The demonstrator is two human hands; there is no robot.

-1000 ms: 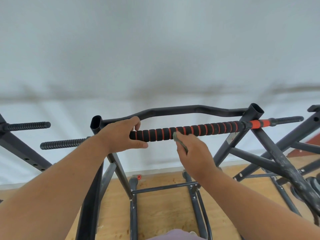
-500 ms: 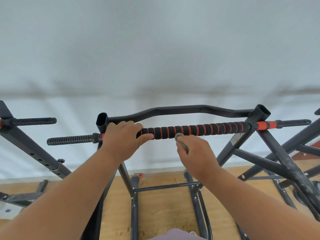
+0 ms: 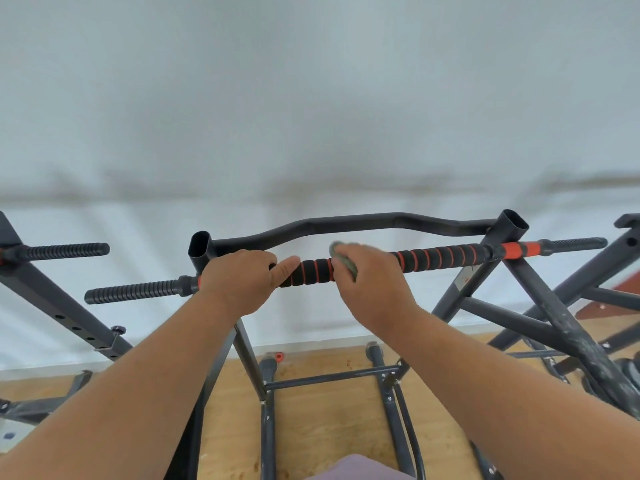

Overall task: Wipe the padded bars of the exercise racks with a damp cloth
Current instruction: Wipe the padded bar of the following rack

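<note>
The padded bar is gripped near its left end by the left hand while the cloth is held wrapped over it by the curled right hand, mid-wipe; a stroke rightward along the unwiped foam seems called for next.

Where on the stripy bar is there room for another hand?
Free: the padded bar from the right hand to its orange end. Crowded: only a short bare patch lies between the left hand and the cloth.
</note>
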